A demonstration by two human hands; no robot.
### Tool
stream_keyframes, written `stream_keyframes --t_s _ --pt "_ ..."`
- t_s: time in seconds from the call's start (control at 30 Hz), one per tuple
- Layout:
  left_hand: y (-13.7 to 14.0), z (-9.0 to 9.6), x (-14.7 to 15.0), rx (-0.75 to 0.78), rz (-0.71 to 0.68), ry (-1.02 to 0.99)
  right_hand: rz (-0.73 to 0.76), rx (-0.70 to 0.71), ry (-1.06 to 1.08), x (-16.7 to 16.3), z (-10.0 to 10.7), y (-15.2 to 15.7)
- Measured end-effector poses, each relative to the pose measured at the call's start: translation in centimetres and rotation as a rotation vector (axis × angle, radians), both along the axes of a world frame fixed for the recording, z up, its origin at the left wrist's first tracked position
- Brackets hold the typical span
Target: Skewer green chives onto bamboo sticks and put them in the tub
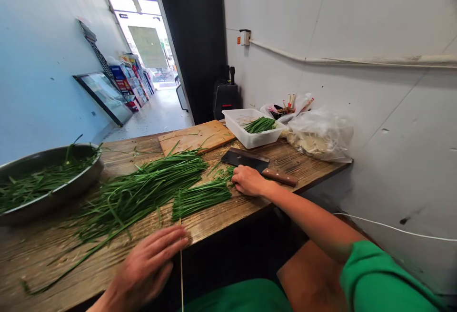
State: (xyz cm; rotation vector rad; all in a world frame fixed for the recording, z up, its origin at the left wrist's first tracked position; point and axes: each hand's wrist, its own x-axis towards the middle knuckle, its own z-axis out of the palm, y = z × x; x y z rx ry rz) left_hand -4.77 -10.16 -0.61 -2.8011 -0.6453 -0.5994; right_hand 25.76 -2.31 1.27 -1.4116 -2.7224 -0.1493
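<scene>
My left hand (153, 257) is at the table's front edge, fingers together around a thin wooden skewer (182, 278). The skewer's upper tip points at the near side of a neat, even-cut bundle of garlic chives (202, 198). At the right end of that bundle, my right hand (248, 180) has its fingers curled on the chive ends; the fingertips are partly hidden. Just behind it lies a cleaver (246, 159) with a wooden handle. A larger, loose pile of long chives (150, 188) spreads to the left of the bundle.
A metal bowl (94, 164) of greens stands at left. Behind are a wooden board (196, 137) and a white tub (246, 138) with skewered chives. A plastic bag (317, 133) with pale, flat pieces sits by the wall. Chive scraps lie around.
</scene>
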Motion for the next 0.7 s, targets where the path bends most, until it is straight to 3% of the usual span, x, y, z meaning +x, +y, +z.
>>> stream_keyframes --t_s 0.13,0.3,0.47,0.7 --pt "3.4 1.7 5.7 -0.014 0.253 -0.01 0.022 -0.035 0.002 0.1 0.0 0.1" --pt "7.4 0.6 11.7 -0.157 0.382 0.075 -0.05 -0.032 0.012 -0.2 0.2 0.6" --pt "7.6 -0.3 11.5 -0.267 0.314 0.09 -0.002 -0.022 0.066 -0.2 0.4 2.1" --pt "7.9 -1.3 11.4 -0.199 0.384 0.082 0.114 -0.027 0.032 -1.2 0.3 3.6"
